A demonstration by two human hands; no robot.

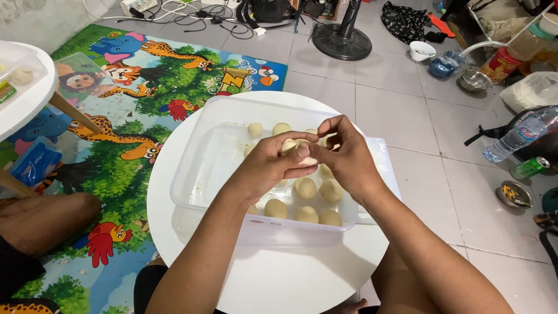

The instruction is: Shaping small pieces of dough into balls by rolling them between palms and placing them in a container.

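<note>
Forearms nearest camera. Left hand (273,166) and right hand (343,157) pressed together, clamped on one dough ball (296,150), held above clear plastic tub (197,168) of more dough balls (305,187) on round white tabletop (279,273).

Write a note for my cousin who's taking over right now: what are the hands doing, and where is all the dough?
Left hand and right hand: both closed around one piece of dough, held over the clear plastic tub.
Dough balls: about ten shaped ones sit in the tub, mostly on its near and right side.
Tub sits on the round white table.
Done: those balls are formed.
Left: the piece in the hands isn't set down yet; the tub's left side is bare.
</note>
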